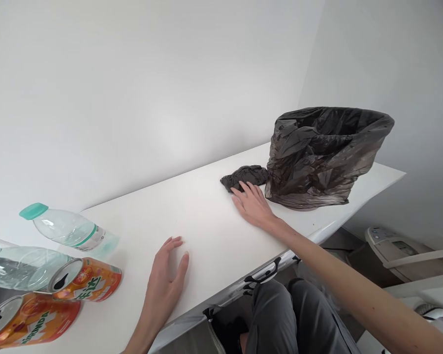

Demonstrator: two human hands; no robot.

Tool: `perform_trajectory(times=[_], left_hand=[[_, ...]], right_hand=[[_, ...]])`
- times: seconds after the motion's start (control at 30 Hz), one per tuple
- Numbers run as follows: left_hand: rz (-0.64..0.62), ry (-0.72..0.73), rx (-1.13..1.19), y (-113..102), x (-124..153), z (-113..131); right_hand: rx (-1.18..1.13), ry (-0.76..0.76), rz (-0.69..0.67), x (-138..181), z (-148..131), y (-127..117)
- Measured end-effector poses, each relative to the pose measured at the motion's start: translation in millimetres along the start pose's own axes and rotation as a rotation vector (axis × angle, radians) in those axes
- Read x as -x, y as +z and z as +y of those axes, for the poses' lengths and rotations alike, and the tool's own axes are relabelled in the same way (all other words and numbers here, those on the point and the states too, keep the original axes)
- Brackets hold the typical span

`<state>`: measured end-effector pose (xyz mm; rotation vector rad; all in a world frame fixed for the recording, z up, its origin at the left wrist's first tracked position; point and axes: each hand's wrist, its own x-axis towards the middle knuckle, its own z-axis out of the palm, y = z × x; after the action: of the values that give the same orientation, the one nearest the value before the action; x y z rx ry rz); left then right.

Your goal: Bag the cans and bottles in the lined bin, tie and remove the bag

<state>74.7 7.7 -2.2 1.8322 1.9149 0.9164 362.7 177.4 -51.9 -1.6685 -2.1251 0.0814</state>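
My right hand (251,201) reaches across the white table, its fingers spread and resting on a small crumpled black plastic bag (249,174). Just right of that bag stands a bin lined with a black trash bag (313,167), the liner folded over its rim. My left hand (166,275) lies on the table with thumb and fingers apart and nothing in it. Nearest to it on the left is an orange soda can (96,282), opened at the top. A second orange can (40,322) stands beyond, beside two clear plastic bottles with green caps, one bottle (68,228) behind the other bottle (25,268).
The white table (192,211) runs along a white wall (151,88). Black clips (262,275) hold a clear cover at its front edge. My knees in grey trousers (276,314) are below. A beige appliance (398,250) sits on the right, lower than the tabletop.
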Motion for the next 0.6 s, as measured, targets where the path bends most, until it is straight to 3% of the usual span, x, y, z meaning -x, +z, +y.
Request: perform_trajectory(times=[0.17,0.37,0.6], left_hand=[[-0.06,0.091,-0.104,3,-1,10],[-0.095,0.207,-0.178,11,-9,17],[-0.109,0.293,-0.319,17,-9,7]], right_hand=[[-0.034,0.119,-0.126,-12,2,6],[-0.013,0.191,-0.049,-33,0,6],[0.001,0.149,-0.064,-13,-13,2]])
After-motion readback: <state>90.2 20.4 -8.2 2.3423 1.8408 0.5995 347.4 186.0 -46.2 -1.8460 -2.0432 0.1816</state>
